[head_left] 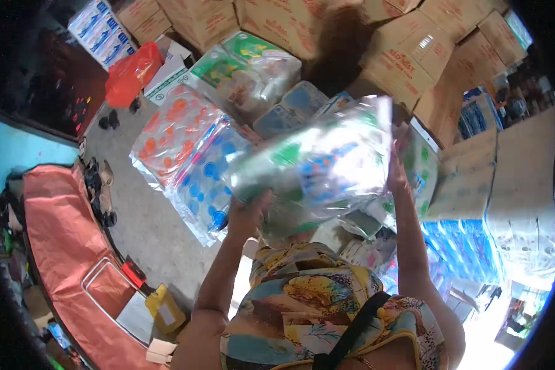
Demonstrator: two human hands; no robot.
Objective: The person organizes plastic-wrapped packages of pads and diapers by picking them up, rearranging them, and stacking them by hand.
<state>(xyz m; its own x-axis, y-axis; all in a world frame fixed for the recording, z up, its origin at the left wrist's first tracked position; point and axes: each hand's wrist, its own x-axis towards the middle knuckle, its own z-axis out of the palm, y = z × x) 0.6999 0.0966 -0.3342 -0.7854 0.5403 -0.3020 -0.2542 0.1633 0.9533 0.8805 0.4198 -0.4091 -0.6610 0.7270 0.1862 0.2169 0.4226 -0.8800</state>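
Observation:
A large, shiny plastic-wrapped pack (327, 163) with green and blue print is held up in front of my body, blurred and bright with glare. My left hand (251, 213) grips its lower left corner, the fingers partly behind the wrap. At the opposite end, my right hand (398, 176) is closed on the pack's right edge, and some of its fingers are hidden. Just left of it lie a clear pack with orange dots (176, 132) and another with blue dots (213, 172). Green-printed packs (246, 68) rest beyond them.
Brown cardboard boxes (407, 58) are stacked along the back and right. A red plastic bag (132, 74) sits at the back left. Shoes (105, 185) are on the concrete floor (135, 216), near a pink-red covered surface (61, 216) and a folding cart (114, 296). Blue packs (462, 246) stand at right.

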